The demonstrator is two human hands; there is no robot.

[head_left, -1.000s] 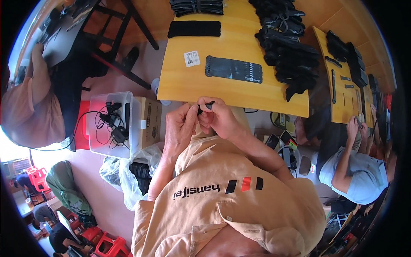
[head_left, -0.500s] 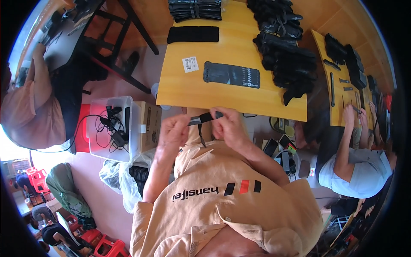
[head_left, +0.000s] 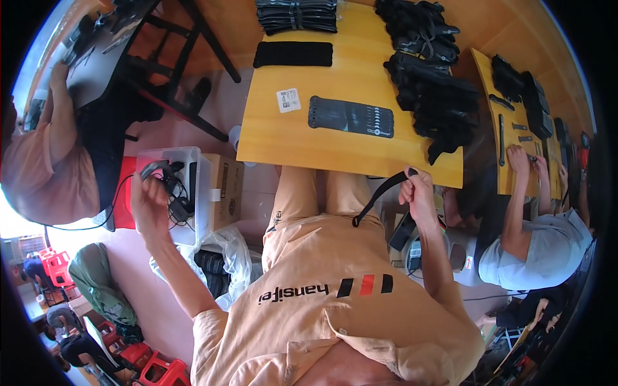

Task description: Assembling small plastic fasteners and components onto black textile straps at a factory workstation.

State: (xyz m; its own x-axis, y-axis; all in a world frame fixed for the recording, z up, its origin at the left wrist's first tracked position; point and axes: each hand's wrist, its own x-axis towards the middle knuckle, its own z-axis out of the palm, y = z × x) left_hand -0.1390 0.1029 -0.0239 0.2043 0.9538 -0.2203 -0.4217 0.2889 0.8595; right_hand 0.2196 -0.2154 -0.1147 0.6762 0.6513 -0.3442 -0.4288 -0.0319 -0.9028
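Observation:
My right hand [head_left: 418,194] is raised beside the near right part of the table and closed on one end of a black strap [head_left: 380,198]. The strap hangs down to the left, its loose end by my lap. My left hand [head_left: 148,201] is over the left side of the clear plastic bin [head_left: 203,193], fingers curled. A greyish piece [head_left: 154,168] shows at its fingertips; I cannot make out what it is. On the table [head_left: 270,138] lie a flat dark grey printed pouch [head_left: 351,117], a white label [head_left: 288,100] and a folded black cloth piece [head_left: 293,54].
Black pouches [head_left: 431,96] are heaped along the table's right side, and a tied stack [head_left: 296,16] stands at the far left. Cables [head_left: 180,199] fill the bin, with a cardboard box [head_left: 225,192] beside it. One person sits left [head_left: 51,161], another right [head_left: 547,251].
My hands have parted: the left swung out left to the bin, the right moved right with the strap. The strap was stretched between both hands; now it hangs from the right alone.

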